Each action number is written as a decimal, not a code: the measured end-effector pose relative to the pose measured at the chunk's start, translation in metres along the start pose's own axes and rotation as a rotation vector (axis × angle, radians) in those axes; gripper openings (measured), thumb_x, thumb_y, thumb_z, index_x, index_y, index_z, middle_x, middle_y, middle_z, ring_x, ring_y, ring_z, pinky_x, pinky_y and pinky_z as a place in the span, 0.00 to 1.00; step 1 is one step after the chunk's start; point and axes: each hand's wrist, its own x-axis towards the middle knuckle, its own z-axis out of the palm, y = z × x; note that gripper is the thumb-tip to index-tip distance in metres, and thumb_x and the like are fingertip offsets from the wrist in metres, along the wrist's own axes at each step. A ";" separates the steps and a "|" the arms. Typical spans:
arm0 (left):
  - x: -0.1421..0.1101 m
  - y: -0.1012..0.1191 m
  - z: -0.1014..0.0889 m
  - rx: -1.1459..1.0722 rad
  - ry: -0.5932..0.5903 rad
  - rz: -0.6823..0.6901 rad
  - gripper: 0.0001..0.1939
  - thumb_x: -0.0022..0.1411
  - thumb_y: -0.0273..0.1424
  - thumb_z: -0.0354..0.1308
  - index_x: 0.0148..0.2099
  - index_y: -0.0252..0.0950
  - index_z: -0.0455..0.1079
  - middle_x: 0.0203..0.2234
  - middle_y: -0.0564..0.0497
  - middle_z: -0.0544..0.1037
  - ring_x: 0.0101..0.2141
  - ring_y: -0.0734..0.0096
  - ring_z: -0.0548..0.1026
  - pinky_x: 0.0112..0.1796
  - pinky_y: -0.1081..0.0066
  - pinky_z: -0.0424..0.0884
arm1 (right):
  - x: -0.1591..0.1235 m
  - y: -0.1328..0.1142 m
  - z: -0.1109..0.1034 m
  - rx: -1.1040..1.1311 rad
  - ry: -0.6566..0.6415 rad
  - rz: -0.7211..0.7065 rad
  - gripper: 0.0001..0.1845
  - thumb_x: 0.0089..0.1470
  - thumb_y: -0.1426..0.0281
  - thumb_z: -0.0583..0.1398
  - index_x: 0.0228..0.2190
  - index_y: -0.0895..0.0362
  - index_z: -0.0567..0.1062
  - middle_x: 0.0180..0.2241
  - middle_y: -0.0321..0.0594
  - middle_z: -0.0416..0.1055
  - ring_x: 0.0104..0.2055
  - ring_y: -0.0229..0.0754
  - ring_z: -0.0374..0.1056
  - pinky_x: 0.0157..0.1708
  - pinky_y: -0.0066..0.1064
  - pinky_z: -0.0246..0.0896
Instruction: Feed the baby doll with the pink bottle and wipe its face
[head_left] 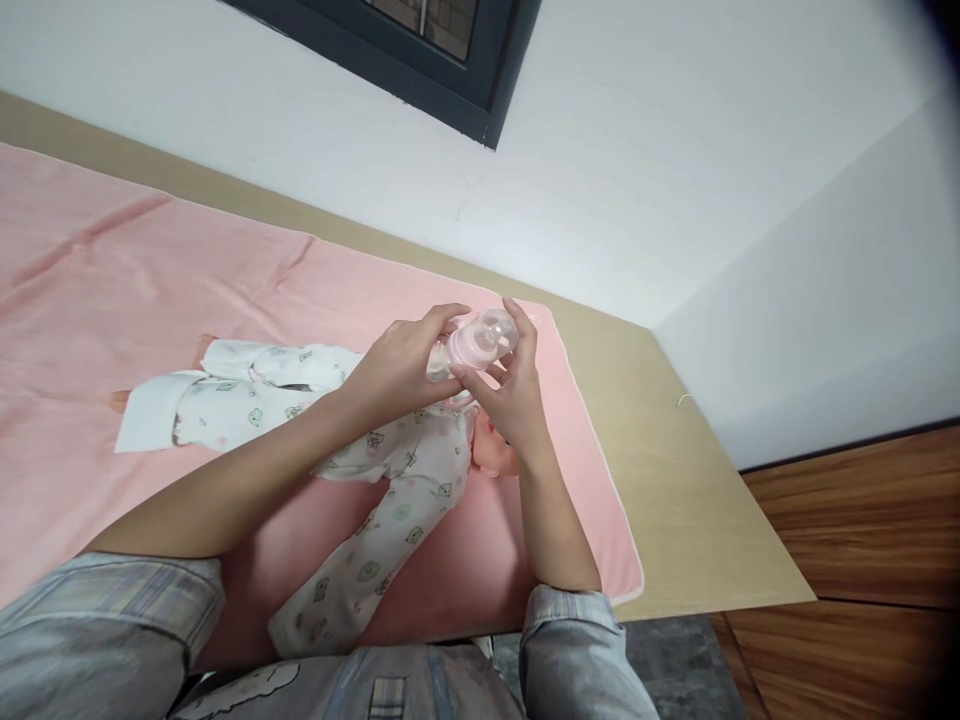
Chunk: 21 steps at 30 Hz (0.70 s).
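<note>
Between my two hands is a small baby bottle (474, 345) with a clear dome cap and a pale pink collar, tilted so the cap points right. The fingers of my left hand (409, 362) are wrapped round the bottle's lower end. My right hand (517, 385) grips the cap end, thumb below and fingers over the top. Under my hands lies a baby doll (420, 440) in a white printed outfit, its legs stretched to the left and one sleeve toward me. The doll's head (491, 448) is partly hidden behind my right hand and wrist.
A pink blanket (112, 280) with a pale edge lies under the doll on a light wooden table (660, 480). White walls meet behind the table, with a dark window frame (480, 110) above. Brown wooden panels (862, 520) stand at the right.
</note>
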 end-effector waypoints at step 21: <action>-0.024 0.035 -0.066 -0.450 -1.257 0.753 0.19 0.69 0.33 0.57 0.60 0.39 0.69 0.43 0.48 0.80 0.45 0.65 0.76 0.51 0.72 0.67 | 0.017 0.150 -0.133 -0.589 0.667 0.166 0.43 0.45 0.70 0.61 0.62 0.57 0.53 0.63 0.52 0.56 0.64 0.48 0.57 0.62 0.44 0.54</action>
